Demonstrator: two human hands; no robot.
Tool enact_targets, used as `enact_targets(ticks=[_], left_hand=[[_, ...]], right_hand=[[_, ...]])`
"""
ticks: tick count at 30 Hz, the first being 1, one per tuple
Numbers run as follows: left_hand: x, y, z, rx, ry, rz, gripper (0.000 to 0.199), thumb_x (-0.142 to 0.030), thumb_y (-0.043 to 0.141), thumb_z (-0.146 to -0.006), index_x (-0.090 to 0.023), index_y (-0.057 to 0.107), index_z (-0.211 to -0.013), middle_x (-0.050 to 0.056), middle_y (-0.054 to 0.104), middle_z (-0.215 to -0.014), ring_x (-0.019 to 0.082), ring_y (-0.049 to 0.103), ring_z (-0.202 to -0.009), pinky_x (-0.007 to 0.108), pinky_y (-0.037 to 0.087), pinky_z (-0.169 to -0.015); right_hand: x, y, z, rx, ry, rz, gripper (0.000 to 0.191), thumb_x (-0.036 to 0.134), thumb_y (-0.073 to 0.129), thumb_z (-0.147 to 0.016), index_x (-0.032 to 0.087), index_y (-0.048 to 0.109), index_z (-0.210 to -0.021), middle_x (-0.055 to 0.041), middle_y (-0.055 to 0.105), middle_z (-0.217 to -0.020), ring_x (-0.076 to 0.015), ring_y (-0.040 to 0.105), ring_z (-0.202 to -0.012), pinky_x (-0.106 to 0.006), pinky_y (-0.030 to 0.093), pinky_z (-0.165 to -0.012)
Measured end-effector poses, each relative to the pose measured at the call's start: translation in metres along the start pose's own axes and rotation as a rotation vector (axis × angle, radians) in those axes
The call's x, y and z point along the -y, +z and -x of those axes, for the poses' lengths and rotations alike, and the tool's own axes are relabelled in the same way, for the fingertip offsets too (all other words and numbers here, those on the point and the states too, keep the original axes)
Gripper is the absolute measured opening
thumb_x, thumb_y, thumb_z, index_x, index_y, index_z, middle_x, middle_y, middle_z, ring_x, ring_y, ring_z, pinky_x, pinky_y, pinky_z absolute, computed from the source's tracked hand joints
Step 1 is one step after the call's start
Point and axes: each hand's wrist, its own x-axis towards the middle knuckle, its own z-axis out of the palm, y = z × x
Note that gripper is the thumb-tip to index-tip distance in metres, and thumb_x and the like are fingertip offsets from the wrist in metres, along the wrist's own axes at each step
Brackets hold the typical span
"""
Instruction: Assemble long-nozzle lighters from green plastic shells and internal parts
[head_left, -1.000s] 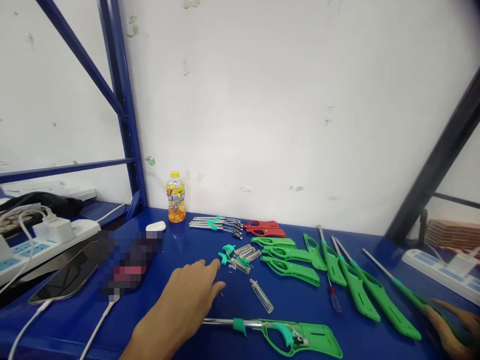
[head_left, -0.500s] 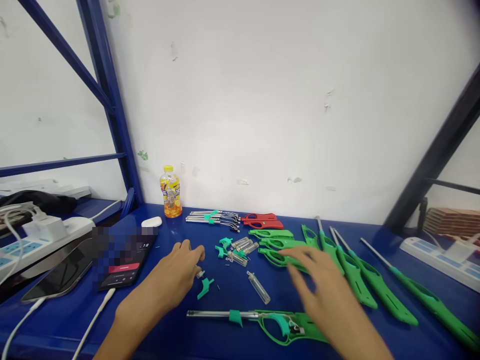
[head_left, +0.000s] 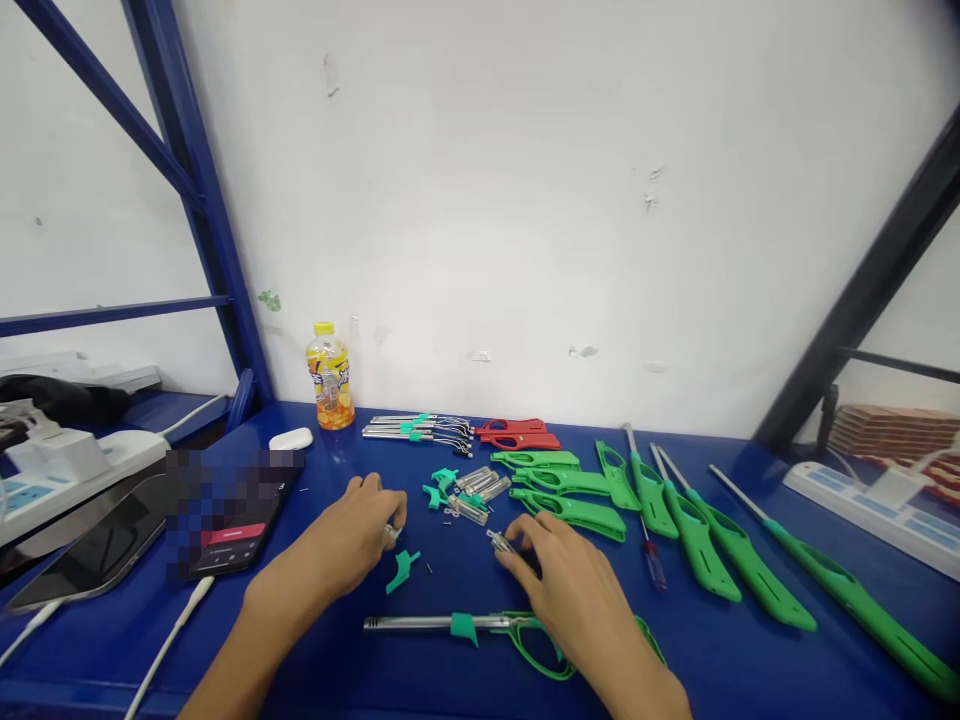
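Note:
My left hand (head_left: 358,528) is closed around a small clear piece (head_left: 391,536), mostly hidden by the fingers. Just below it lies a teal trigger (head_left: 403,570) beside a tiny metal pin (head_left: 430,568). My right hand (head_left: 566,575) has its thumb and fingers on a clear lighter fuel tank (head_left: 501,542), of which only the front end shows. Under that hand is an opened green lighter body (head_left: 529,655), partly covered, with a metal tube (head_left: 416,624) and a teal piece (head_left: 464,627) reaching left. Several clear tanks (head_left: 469,508) and teal triggers (head_left: 442,480) are piled beyond my hands.
Metal lighter tubes with wires (head_left: 405,434), red shells (head_left: 517,440) and green shells (head_left: 574,513) lie behind. To the right are several green lighters (head_left: 705,550) and a screwdriver (head_left: 654,562). A drink bottle (head_left: 330,380), phones (head_left: 97,540) and power strips (head_left: 862,508) stand or lie around.
My right hand has moved left and down onto the clear tank that lay loose on the table, uncovering the green shells and screwdriver. My left hand stays closed. The view has shifted slightly.

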Motion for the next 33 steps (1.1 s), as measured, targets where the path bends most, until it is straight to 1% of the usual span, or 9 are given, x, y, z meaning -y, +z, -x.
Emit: enact_targets(ticks=[3, 7, 10, 15, 18, 21, 23, 27, 33], left_hand=[[0.001, -0.002, -0.005, -0.027, 0.054, 0.017, 0.022, -0.009, 0.052, -0.09, -0.022, 0.068, -0.098, 0.008, 0.063, -0.108, 0.028, 0.061, -0.103, 0.039, 0.047, -0.094], [-0.005, -0.007, -0.006, -0.088, 0.14, 0.067, 0.02, -0.016, 0.048, -0.099, -0.023, 0.066, -0.103, 0.007, 0.067, -0.11, 0.026, 0.064, -0.103, 0.036, 0.048, -0.09], [-0.012, -0.009, -0.007, -0.149, 0.197, 0.093, 0.023, -0.025, 0.042, -0.108, -0.025, 0.065, -0.11, 0.006, 0.07, -0.112, 0.026, 0.066, -0.102, 0.036, 0.049, -0.092], [-0.021, -0.008, -0.014, -0.243, 0.274, 0.092, 0.024, -0.029, 0.042, -0.11, -0.026, 0.064, -0.12, 0.006, 0.072, -0.114, 0.027, 0.066, -0.103, 0.039, 0.05, -0.095], [-0.026, -0.006, -0.017, -0.282, 0.312, 0.074, 0.028, -0.025, 0.038, -0.111, -0.023, 0.065, -0.118, 0.008, 0.072, -0.112, 0.028, 0.066, -0.104, 0.042, 0.049, -0.096], [-0.032, -0.005, -0.017, -0.304, 0.352, 0.061, 0.031, -0.023, 0.036, -0.112, -0.023, 0.066, -0.115, 0.008, 0.072, -0.11, 0.028, 0.065, -0.103, 0.042, 0.049, -0.095], [-0.035, -0.004, -0.016, -0.31, 0.371, 0.058, 0.031, -0.023, 0.036, -0.112, -0.023, 0.067, -0.115, 0.007, 0.071, -0.11, 0.028, 0.065, -0.103, 0.042, 0.049, -0.093], [-0.038, -0.001, -0.013, -0.302, 0.374, 0.064, 0.03, -0.023, 0.037, -0.113, -0.023, 0.067, -0.112, 0.006, 0.07, -0.108, 0.028, 0.065, -0.102, 0.043, 0.048, -0.093], [-0.03, 0.006, -0.007, -0.246, 0.362, 0.078, 0.026, -0.022, 0.044, -0.112, -0.023, 0.07, -0.11, 0.005, 0.072, -0.107, 0.028, 0.066, -0.101, 0.043, 0.05, -0.09]], right_hand=[[-0.01, -0.002, 0.0, -0.036, 0.001, -0.028, 0.02, 0.031, 0.052, -0.108, 0.027, 0.071, -0.112, -0.0066, 0.076, -0.105, -0.0285, 0.075, -0.097, -0.035, 0.055, -0.074], [-0.023, -0.011, -0.001, -0.093, -0.024, -0.108, 0.033, 0.028, 0.038, -0.111, 0.025, 0.071, -0.116, -0.0095, 0.077, -0.116, -0.0286, 0.075, -0.107, -0.04, 0.056, -0.089], [-0.026, -0.017, -0.001, -0.117, -0.033, -0.204, 0.032, 0.03, 0.04, -0.111, 0.026, 0.072, -0.112, -0.0085, 0.078, -0.115, -0.0274, 0.074, -0.108, -0.04, 0.056, -0.094], [-0.015, -0.023, 0.0, -0.119, -0.022, -0.375, 0.021, 0.032, 0.054, -0.108, 0.026, 0.073, -0.115, -0.0062, 0.078, -0.108, -0.0262, 0.074, -0.1, -0.041, 0.057, -0.094], [-0.004, -0.024, 0.003, -0.086, -0.033, -0.378, 0.022, 0.03, 0.06, -0.106, 0.03, 0.071, -0.126, -0.004, 0.075, -0.121, -0.0254, 0.071, -0.113, -0.041, 0.055, -0.102], [0.005, -0.023, 0.006, -0.039, -0.071, -0.392, 0.035, 0.026, 0.062, -0.106, 0.035, 0.064, -0.141, -0.0019, 0.068, -0.139, -0.0238, 0.064, -0.13, -0.04, 0.051, -0.111], [0.007, -0.021, 0.007, -0.009, -0.091, -0.37, 0.039, 0.024, 0.064, -0.106, 0.034, 0.062, -0.144, -0.0025, 0.066, -0.142, -0.0246, 0.061, -0.133, -0.042, 0.049, -0.114], [0.001, -0.014, 0.004, 0.011, -0.104, -0.2, 0.028, 0.027, 0.069, -0.104, 0.029, 0.071, -0.132, -0.005, 0.071, -0.13, -0.029, 0.064, -0.125, -0.047, 0.049, -0.112], [-0.012, -0.005, -0.002, 0.02, -0.032, -0.029, 0.012, 0.023, 0.068, -0.105, 0.02, 0.078, -0.111, -0.0087, 0.076, -0.11, -0.0327, 0.069, -0.108, -0.049, 0.052, -0.098]])
